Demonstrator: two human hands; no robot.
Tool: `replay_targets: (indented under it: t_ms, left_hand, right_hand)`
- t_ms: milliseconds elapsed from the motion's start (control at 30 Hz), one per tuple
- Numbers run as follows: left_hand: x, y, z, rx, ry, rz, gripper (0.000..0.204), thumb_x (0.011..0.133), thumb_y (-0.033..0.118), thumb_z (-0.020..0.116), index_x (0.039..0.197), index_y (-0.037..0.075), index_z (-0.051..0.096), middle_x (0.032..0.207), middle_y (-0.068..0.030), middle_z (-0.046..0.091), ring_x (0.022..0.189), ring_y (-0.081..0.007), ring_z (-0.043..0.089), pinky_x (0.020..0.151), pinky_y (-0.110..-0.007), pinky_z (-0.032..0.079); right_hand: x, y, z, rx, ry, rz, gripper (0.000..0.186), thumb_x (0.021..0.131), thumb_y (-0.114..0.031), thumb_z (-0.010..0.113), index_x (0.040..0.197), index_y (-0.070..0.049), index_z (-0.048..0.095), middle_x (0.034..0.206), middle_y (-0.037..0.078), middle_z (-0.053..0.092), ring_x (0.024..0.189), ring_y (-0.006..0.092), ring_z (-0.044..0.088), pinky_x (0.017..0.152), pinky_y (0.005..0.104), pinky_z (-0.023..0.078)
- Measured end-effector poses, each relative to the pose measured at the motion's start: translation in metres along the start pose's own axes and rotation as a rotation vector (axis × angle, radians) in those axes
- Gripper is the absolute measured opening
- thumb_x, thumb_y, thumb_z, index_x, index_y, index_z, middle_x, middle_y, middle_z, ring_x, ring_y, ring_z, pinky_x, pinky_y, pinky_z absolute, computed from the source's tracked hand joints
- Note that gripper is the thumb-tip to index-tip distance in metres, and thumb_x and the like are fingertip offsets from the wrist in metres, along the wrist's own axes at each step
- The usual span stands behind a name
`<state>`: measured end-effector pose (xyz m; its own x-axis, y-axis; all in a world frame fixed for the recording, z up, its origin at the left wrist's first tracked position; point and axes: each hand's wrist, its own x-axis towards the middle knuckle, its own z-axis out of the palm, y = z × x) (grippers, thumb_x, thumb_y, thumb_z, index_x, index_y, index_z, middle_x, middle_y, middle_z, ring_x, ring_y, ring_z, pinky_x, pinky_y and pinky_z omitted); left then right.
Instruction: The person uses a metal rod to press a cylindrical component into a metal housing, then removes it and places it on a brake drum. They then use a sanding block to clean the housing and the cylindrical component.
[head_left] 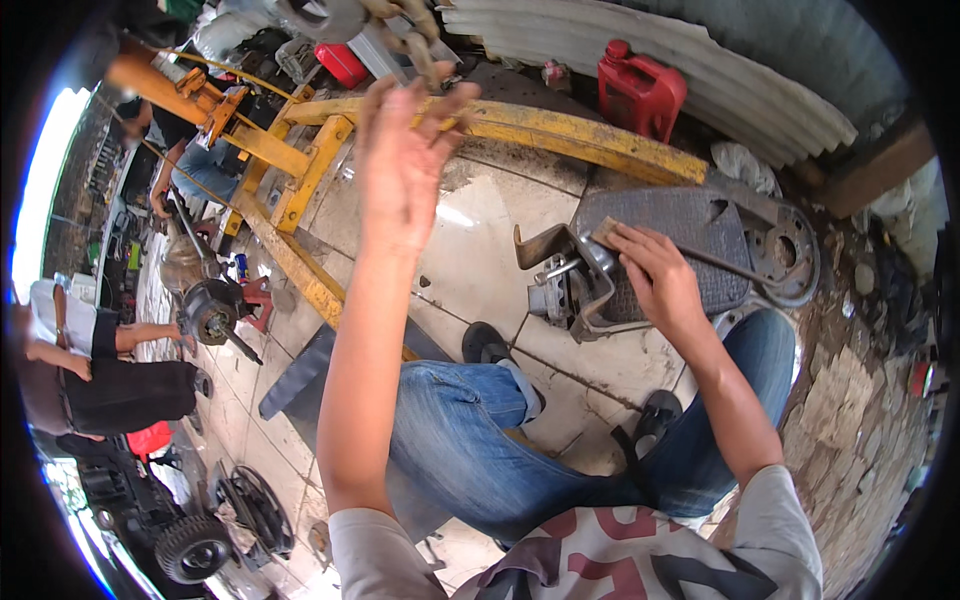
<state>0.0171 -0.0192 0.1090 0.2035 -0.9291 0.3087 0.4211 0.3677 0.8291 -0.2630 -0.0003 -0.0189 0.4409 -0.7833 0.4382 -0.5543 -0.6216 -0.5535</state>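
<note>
My left hand (405,165) is raised in front of the yellow steel frame (620,147), fingers apart and palm showing, just below a hanging rusty chain (415,40). On the right, my right hand (660,280) has its fingers on a small tan pad (607,230), pressed against a bent metal bracket (535,250). Inside the bracket is a silver component (548,295). Behind these lies a dark textured metal plate (655,210) with a long rod across it, beside a round flanged part (785,250).
A red jerrycan (635,95) stands by corrugated sheeting (760,110). At left are an axle assembly (210,305), co-workers (120,385) and a wheeled chassis (190,550). A dark board (300,370) lies left of my legs. Rough broken ground (830,430) borders the right.
</note>
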Motion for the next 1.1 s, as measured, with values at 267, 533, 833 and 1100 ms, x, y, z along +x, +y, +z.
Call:
replay_targets:
  t_ms: [267,533,833,1100]
  left_hand:
    - [-0.023,-0.041,-0.024,0.838,-0.311,-0.515,0.038,0.094,0.029,0.060,0.125,0.008,0.052,0.132,-0.0107,0.056,0.121,-0.0248,0.054,0.103,-0.037,0.043]
    - [-0.028,-0.062,-0.025,1.310,-0.834,-0.724,0.066,0.088,0.038,0.067,0.143,0.013,0.040,0.135,-0.0145,0.053,0.127,-0.0296,0.049,0.104,-0.039,0.040]
    - [-0.020,-0.072,-0.032,1.388,-0.883,-0.886,0.061,0.086,0.041,0.070,0.133,0.007,0.048,0.120,-0.0185,0.061,0.110,-0.0279,0.058,0.095,-0.036,0.044]
    - [-0.022,-0.073,-0.030,1.385,-0.843,-0.865,0.062,0.086,0.037,0.070,0.134,0.006,0.046,0.119,-0.0186,0.062,0.111,-0.0276,0.058,0.095,-0.036,0.044]
  right_hand:
    - [-0.001,0.007,-0.002,-0.063,-0.009,-0.004,0.029,0.084,-0.007,0.062,0.112,-0.008,0.067,0.119,0.007,0.065,0.116,0.0286,0.057,0.094,0.0401,0.047]
    - [-0.003,0.009,0.001,-0.120,-0.058,-0.039,0.033,0.084,-0.010,0.059,0.117,-0.010,0.064,0.128,0.004,0.061,0.122,0.0262,0.053,0.099,0.0425,0.043]
    - [-0.002,0.016,-0.002,-0.093,-0.070,-0.078,0.035,0.082,-0.010,0.060,0.116,-0.010,0.065,0.128,0.004,0.061,0.121,0.0243,0.054,0.098,0.0394,0.045]
    - [-0.002,0.018,-0.001,0.007,-0.115,-0.078,0.038,0.079,-0.004,0.065,0.117,-0.009,0.066,0.128,0.006,0.060,0.121,0.0274,0.054,0.095,0.0376,0.050]
